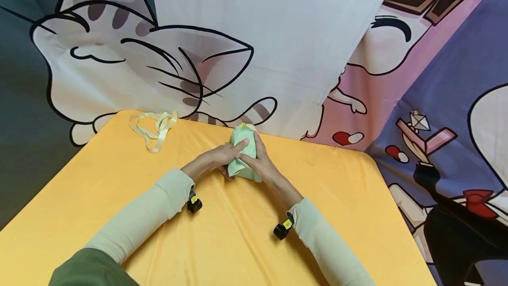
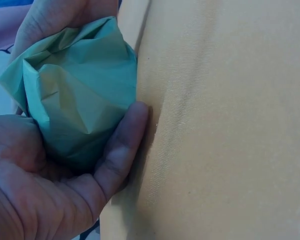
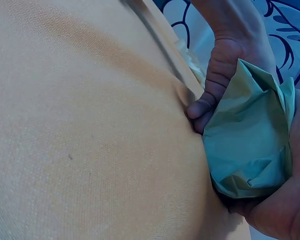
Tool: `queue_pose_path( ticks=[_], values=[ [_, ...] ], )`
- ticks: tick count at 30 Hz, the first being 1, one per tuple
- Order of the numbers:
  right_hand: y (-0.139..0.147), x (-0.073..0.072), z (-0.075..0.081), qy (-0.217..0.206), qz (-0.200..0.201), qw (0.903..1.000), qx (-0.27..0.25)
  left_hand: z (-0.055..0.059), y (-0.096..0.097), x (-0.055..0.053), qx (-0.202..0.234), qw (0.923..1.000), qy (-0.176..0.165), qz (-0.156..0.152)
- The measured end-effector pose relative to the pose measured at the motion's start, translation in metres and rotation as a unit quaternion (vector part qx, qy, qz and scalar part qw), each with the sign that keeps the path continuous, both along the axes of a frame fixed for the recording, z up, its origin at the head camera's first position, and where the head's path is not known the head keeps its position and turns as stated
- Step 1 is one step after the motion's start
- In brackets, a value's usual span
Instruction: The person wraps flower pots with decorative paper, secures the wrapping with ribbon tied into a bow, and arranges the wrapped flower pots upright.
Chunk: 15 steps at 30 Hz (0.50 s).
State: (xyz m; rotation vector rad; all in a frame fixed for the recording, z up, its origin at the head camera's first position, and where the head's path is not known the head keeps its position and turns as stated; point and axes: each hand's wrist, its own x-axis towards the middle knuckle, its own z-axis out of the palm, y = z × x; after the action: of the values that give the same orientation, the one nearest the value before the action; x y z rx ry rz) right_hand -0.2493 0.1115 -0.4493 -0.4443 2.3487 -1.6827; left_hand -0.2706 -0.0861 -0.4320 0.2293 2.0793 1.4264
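A bundle wrapped in light green paper (image 1: 244, 147) is held between both hands near the table's far edge. A bit of yellow and something pale show at its far end; what else is inside is hidden. My left hand (image 1: 222, 156) grips its left side, thumb on top, and in the left wrist view the fingers of this hand (image 2: 50, 190) curl under the creased paper (image 2: 85, 100). From the right, my right hand (image 1: 263, 162) holds the bundle, its thumb also on top. In the right wrist view, the folded paper end (image 3: 250, 135) sits against the right palm (image 3: 285, 210).
A loose, looped pale yellow ribbon (image 1: 156, 127) lies at the far left of the yellow-covered table (image 1: 329, 197). Behind the table hangs a cloth printed with a cartoon cat (image 1: 99, 56) and other figures. Small black cameras (image 1: 194, 205) are worn at both wrists.
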Motion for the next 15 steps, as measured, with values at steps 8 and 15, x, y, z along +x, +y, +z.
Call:
queue_pose_path(
  ticks=[8,15],
  values=[
    [0.0039,-0.0007,-0.0001,-0.005,0.009,0.9999,0.013,0.0003,0.0009,-0.002,-0.006,0.9999,0.003,-0.009],
    [0.0048,-0.003,0.004,-0.033,0.003,0.9994,0.012,0.0007,-0.0009,-0.004,-0.009,0.9998,0.005,-0.018]
  ],
)
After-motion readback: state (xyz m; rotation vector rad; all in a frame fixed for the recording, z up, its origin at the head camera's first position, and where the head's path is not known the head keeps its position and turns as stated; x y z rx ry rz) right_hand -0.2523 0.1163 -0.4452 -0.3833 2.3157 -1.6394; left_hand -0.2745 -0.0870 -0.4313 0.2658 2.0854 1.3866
